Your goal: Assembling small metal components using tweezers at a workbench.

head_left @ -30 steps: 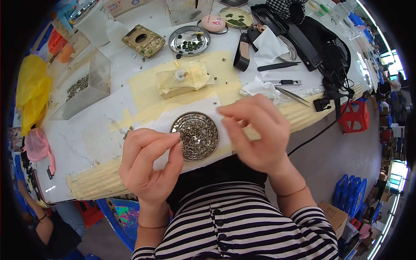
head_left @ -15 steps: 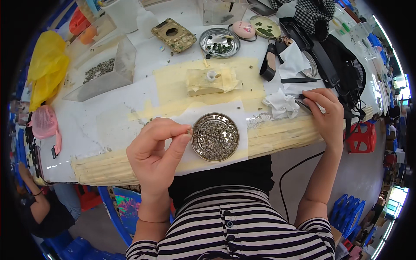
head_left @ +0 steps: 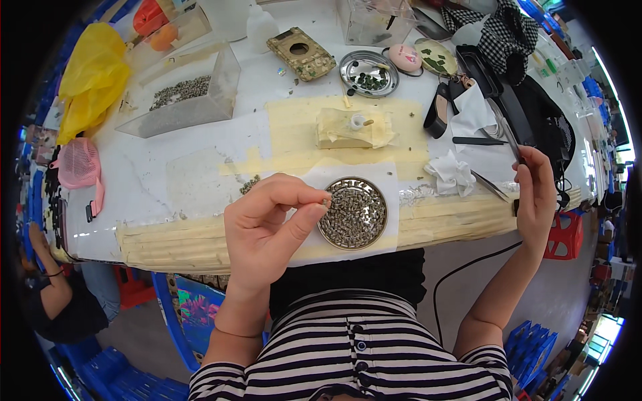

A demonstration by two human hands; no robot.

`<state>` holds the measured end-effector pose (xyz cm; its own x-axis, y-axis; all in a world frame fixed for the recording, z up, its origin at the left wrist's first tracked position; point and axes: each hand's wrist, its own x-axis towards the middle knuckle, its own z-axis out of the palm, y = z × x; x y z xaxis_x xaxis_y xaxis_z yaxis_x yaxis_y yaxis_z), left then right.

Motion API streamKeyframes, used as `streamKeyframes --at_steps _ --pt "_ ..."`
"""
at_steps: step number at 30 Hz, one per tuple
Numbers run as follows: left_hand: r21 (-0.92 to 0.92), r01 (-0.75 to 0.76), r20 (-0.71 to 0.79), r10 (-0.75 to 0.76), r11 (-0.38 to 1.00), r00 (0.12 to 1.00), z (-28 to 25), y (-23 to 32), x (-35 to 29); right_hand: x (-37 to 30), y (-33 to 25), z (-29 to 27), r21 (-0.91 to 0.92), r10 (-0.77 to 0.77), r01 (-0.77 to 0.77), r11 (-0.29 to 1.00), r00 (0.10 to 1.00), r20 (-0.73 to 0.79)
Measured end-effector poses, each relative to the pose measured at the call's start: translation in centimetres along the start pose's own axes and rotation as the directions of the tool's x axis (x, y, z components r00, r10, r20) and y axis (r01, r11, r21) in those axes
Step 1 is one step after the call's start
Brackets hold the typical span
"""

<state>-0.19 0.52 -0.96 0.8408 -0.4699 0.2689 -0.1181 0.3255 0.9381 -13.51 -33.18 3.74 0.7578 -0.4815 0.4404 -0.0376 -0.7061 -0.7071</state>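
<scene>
My left hand point(head_left: 267, 224) pinches a small metallic piece point(head_left: 326, 202) between thumb and forefinger, at the left rim of a round metal dish point(head_left: 332, 239). The dish is full of tiny metallic parts point(head_left: 354, 210) that look much like it. At the right, my right hand point(head_left: 537, 194) grips a slim pointed metal tool point(head_left: 511, 139), its tip upward; it looks like tweezers. A second pointed metal tool point(head_left: 489, 184) lies beside that hand, next to a crumpled white tissue point(head_left: 450, 175). Beyond the dish stands a taped block point(head_left: 338, 132) with a small white cup point(head_left: 358, 121) on it.
A camouflage model hull point(head_left: 301, 55) and a metal plate with dark green bits point(head_left: 354, 59) are farther back. On the left are a clear bin of small parts point(head_left: 224, 97), a yellow bag point(head_left: 93, 80) and a pink mesh item point(head_left: 77, 164). Black tweezers point(head_left: 478, 141) lie at right.
The right hand has lifted the slim metal tool off the table, its tip now upward. The left hand still pinches the small piece by the dish. The whole view has shifted slightly.
</scene>
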Motion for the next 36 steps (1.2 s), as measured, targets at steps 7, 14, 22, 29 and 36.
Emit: streamKeyframes --at_steps 7,14,22,29,36 --pt "0.237 -0.141 0.039 0.136 0.961 0.990 0.3 0.4 -0.2 -1.7 -7.3 7.1 0.205 -0.313 0.254 0.945 0.882 0.352" --pt "-0.107 0.006 -0.007 -0.007 0.994 1.000 0.0 0.0 -0.6 -2.2 -10.1 11.0 0.374 -0.314 0.163 0.913 0.866 0.389" --pt "-0.277 0.087 0.017 -0.086 0.957 0.996 0.2 0.2 -0.5 -2.8 -10.0 14.4 0.287 -0.592 0.554 0.782 0.803 0.063" --pt "-0.103 0.080 0.014 -0.079 0.992 0.997 -0.1 0.3 -0.7 -2.3 -9.4 14.4 0.046 -0.774 0.772 0.633 0.631 0.054" --pt "-0.007 0.059 -0.051 -0.060 0.998 0.997 0.6 0.4 -0.5 -2.3 -9.4 14.2 -0.036 -0.788 0.793 0.608 0.608 0.092"
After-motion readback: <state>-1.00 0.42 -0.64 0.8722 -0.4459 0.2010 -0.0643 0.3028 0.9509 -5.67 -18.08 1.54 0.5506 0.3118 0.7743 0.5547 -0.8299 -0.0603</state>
